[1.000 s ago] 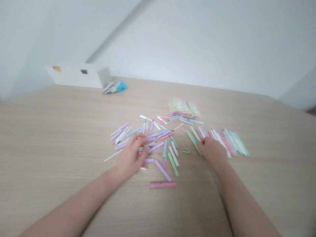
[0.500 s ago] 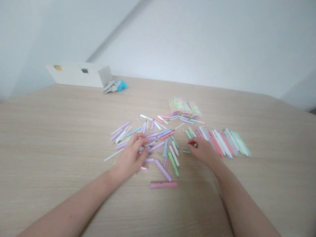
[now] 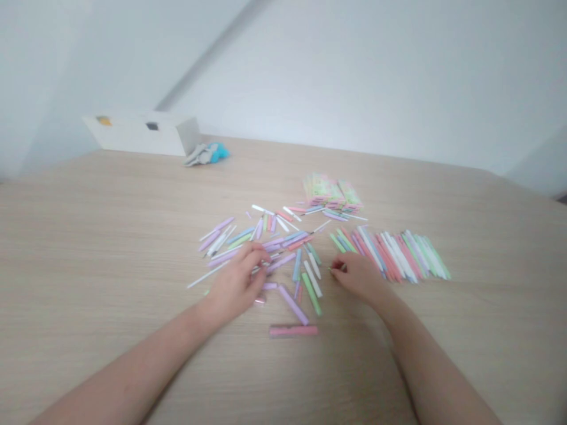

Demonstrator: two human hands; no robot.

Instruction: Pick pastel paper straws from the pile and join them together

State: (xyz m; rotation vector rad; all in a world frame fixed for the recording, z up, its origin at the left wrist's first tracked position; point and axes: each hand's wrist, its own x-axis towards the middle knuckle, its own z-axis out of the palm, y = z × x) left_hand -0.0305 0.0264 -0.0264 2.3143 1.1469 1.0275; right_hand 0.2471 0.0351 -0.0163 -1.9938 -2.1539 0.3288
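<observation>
Pastel pens and pen parts lie scattered in a loose pile; a lilac pen barrel [image 3: 292, 304] and a green one [image 3: 312, 294] are at its near side. My left hand [image 3: 239, 274] rests at the pile's left part, fingers curled toward the thumb; what lies between them is mostly hidden. My right hand [image 3: 361, 276] is right of the pile, thumb and fingers pinched together low over the table. A small green tip [image 3: 330, 269] pokes out at those fingertips. Just beyond that hand, a row of pens [image 3: 392, 254] lies side by side, its left end partly covered.
Behind the pile sits a stack of printed pastel packs [image 3: 332, 193]. A pink pen-like cylinder [image 3: 293, 331] lies nearest me. At the back left are a white box [image 3: 142, 137] and a crumpled grey and blue glove-like item [image 3: 208, 153]. A wall closes off the table's far edge.
My right hand has shifted slightly left and nearer, covering the small pieces that lay beside its fingertips. My left hand has barely moved; its fingers have curled slightly differently.
</observation>
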